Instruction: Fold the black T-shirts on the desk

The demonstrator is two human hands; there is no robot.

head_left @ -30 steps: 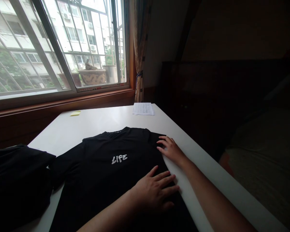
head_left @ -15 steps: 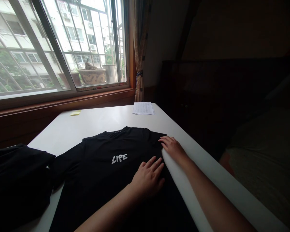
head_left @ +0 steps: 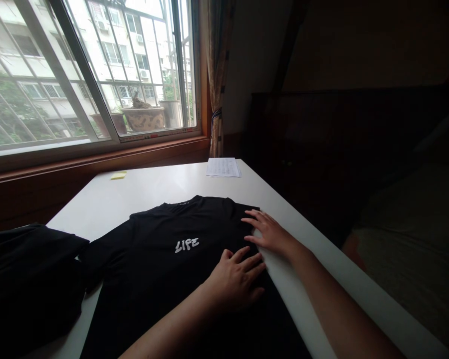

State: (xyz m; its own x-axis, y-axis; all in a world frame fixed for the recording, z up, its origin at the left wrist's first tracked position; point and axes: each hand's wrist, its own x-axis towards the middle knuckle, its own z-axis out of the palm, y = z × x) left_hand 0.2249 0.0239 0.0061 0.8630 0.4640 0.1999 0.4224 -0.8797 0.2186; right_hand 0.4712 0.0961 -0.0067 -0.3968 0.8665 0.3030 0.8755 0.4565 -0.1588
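Note:
A black T-shirt (head_left: 153,269) with white "LIFE" lettering on its chest lies spread on the white table (head_left: 164,182), its collar toward the window. My left hand (head_left: 236,276) rests on the shirt near its right side edge, fingers spread and pointing right. By the right sleeve is my right hand (head_left: 271,232), its fingers apart and the tips over the sleeve's lower edge. Neither hand grips the cloth. Part of the shirt's lower body is hidden behind my left forearm.
To the left lies more black cloth (head_left: 26,284), touching the shirt's left sleeve. Yellow sticky notes (head_left: 118,175) and printed paper sheets (head_left: 223,167) lie along the table's far edge. A barred window (head_left: 134,65) and a tied curtain (head_left: 216,89) stand beyond it.
My left hand has slid a little right toward the shirt's side edge. The fingers of my right hand have spread wider beside the sleeve. The shirt lies much as before.

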